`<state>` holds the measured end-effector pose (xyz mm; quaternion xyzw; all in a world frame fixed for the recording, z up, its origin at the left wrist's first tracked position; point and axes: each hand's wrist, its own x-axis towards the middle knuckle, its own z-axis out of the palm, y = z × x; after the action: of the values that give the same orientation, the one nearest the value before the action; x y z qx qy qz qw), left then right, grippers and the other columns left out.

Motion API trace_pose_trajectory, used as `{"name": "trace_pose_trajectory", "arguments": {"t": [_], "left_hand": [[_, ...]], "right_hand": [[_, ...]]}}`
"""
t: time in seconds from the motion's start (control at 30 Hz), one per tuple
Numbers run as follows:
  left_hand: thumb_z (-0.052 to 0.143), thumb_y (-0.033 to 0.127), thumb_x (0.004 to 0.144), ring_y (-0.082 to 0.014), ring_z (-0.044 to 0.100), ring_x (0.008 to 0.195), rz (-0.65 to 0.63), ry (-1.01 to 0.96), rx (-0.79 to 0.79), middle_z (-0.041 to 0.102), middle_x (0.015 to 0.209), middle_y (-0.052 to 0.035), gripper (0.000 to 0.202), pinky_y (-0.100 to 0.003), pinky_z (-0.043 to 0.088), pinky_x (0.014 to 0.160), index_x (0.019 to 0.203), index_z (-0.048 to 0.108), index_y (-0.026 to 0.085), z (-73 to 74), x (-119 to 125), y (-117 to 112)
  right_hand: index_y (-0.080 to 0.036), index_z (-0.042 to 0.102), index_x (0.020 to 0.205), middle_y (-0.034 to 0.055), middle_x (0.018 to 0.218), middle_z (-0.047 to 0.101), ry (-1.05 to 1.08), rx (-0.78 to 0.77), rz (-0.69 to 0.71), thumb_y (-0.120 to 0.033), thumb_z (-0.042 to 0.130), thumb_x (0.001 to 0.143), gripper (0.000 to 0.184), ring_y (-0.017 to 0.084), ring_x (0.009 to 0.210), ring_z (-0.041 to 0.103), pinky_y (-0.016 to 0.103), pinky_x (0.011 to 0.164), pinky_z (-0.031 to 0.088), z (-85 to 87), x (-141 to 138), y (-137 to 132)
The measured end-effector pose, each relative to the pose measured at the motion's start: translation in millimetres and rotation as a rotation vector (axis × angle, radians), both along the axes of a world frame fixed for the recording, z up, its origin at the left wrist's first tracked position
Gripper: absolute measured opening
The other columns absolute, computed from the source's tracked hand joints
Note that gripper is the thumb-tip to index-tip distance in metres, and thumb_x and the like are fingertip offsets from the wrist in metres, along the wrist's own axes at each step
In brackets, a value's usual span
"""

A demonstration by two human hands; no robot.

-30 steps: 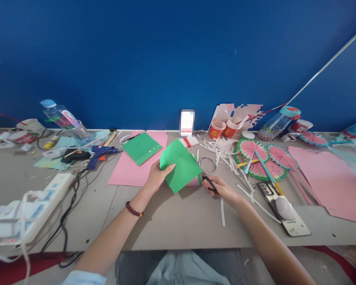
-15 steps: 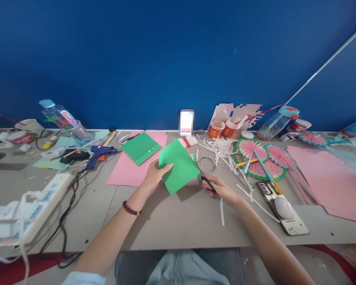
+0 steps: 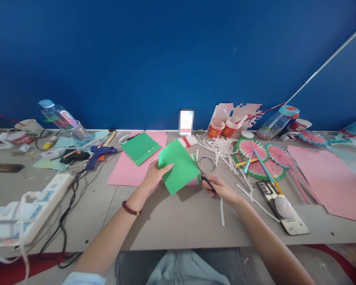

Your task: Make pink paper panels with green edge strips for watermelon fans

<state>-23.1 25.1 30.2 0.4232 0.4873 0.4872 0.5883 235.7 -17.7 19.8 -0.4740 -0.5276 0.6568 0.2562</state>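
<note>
My left hand [image 3: 156, 174] pinches the left corner of a sheet of green paper [image 3: 179, 168], thumb on top and fingers underneath. The sheet is held tilted above the table. At its right corner, my right hand [image 3: 218, 188] is closed round the black handles of a pair of scissors [image 3: 208, 183]. The blades are hidden behind the paper, so I cannot tell whether they are apart. Behind my left hand, another green piece [image 3: 141, 148] lies on a pink sheet [image 3: 123, 172]. A roll of clear tape [image 3: 207, 164] rests just beyond the scissors.
White paper strips [image 3: 222, 152], red paper cups [image 3: 216, 128] and watermelon-pattern paper fans [image 3: 259, 158] stand or lie to the right, with a phone [image 3: 281, 209] nearer me. On the left are a blue glue gun [image 3: 99, 156], a power strip [image 3: 47, 206] and a bottle [image 3: 65, 118].
Both hands, the green paper and the scissors stay almost still. At the far left edge, a brown strip-like object now shows farther into view on the table.
</note>
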Motion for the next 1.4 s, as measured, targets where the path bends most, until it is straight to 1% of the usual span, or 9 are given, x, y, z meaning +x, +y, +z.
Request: {"name": "trace_pose_trajectory", "arguments": {"t": [0.1, 0.27, 0.57, 0.7, 0.87, 1.07, 1.27, 1.4], "left_hand": [[0.085, 0.041, 0.055, -0.0313, 0.067, 0.095, 0.008, 0.007, -0.008, 0.073, 0.097, -0.0130, 0.052, -0.044, 0.053, 0.087, 0.095, 0.071, 0.012, 0.6, 0.1, -0.1], [0.086, 0.041, 0.055, -0.0315, 0.067, 0.096, 0.011, 0.004, -0.018, 0.074, 0.095, -0.0120, 0.050, -0.044, 0.054, 0.086, 0.093, 0.071, 0.012, 2.8, 1.1, -0.8], [0.085, 0.041, 0.055, -0.0323, 0.066, 0.098, 0.009, 0.009, -0.017, 0.073, 0.096, -0.0131, 0.050, -0.044, 0.053, 0.087, 0.093, 0.071, 0.012, 3.8, 1.3, -0.7], [0.086, 0.040, 0.054, -0.0326, 0.066, 0.099, 0.010, -0.005, -0.016, 0.073, 0.097, -0.0134, 0.051, -0.045, 0.053, 0.088, 0.094, 0.071, 0.012, 3.1, 1.2, -0.5], [0.086, 0.041, 0.054, -0.0326, 0.067, 0.098, 0.004, -0.025, -0.016, 0.073, 0.097, -0.0137, 0.053, -0.045, 0.053, 0.089, 0.095, 0.071, 0.011, 0.8, 0.5, -0.2], [0.086, 0.040, 0.054, -0.0322, 0.067, 0.098, -0.005, -0.023, -0.025, 0.073, 0.097, -0.0130, 0.053, -0.044, 0.053, 0.088, 0.096, 0.071, 0.012, 2.2, 0.4, -1.0], [0.087, 0.040, 0.052, -0.0330, 0.066, 0.099, 0.018, -0.024, -0.026, 0.073, 0.096, -0.0132, 0.054, -0.044, 0.053, 0.087, 0.096, 0.071, 0.012, 3.1, 0.5, -0.8], [0.088, 0.040, 0.050, -0.0327, 0.067, 0.096, 0.021, -0.034, -0.038, 0.074, 0.093, -0.0130, 0.054, -0.045, 0.053, 0.088, 0.093, 0.071, 0.012, 4.4, 1.1, -0.6]], "right_hand": [[-0.020, 0.041, 0.070, -0.0077, 0.057, 0.032, 0.003, 0.005, 0.001, -0.065, 0.059, 0.076, 0.049, 0.006, 0.048, 0.025, 0.021, 0.045, 0.018, -1.1, 0.4, 0.2], [-0.020, 0.041, 0.071, -0.0076, 0.058, 0.030, -0.003, 0.007, 0.005, -0.066, 0.058, 0.077, 0.049, 0.006, 0.049, 0.024, 0.021, 0.045, 0.017, -3.3, 1.5, 0.7], [-0.019, 0.042, 0.071, -0.0076, 0.059, 0.030, 0.007, 0.013, 0.006, -0.064, 0.057, 0.078, 0.048, 0.005, 0.049, 0.024, 0.021, 0.044, 0.016, -1.9, 0.8, -0.4], [-0.019, 0.042, 0.071, -0.0078, 0.058, 0.031, -0.007, 0.005, -0.007, -0.066, 0.058, 0.076, 0.049, 0.005, 0.047, 0.024, 0.021, 0.043, 0.015, -0.7, 0.3, -0.8], [-0.020, 0.041, 0.071, -0.0083, 0.058, 0.030, -0.029, 0.005, -0.008, -0.068, 0.058, 0.074, 0.051, 0.005, 0.047, 0.024, 0.021, 0.044, 0.016, 0.6, -0.2, -1.0], [-0.020, 0.041, 0.071, -0.0081, 0.058, 0.031, -0.054, 0.010, -0.010, -0.068, 0.057, 0.075, 0.051, 0.005, 0.048, 0.025, 0.021, 0.045, 0.017, -0.3, 0.3, -1.4], [-0.020, 0.040, 0.070, -0.0084, 0.056, 0.029, -0.060, 0.008, -0.019, -0.068, 0.058, 0.074, 0.051, 0.005, 0.046, 0.024, 0.021, 0.044, 0.016, 3.1, -0.9, -2.0], [-0.020, 0.040, 0.070, -0.0085, 0.056, 0.030, -0.060, 0.013, -0.017, -0.068, 0.059, 0.074, 0.051, 0.005, 0.046, 0.024, 0.021, 0.044, 0.016, 2.2, -0.6, -1.6]]}}
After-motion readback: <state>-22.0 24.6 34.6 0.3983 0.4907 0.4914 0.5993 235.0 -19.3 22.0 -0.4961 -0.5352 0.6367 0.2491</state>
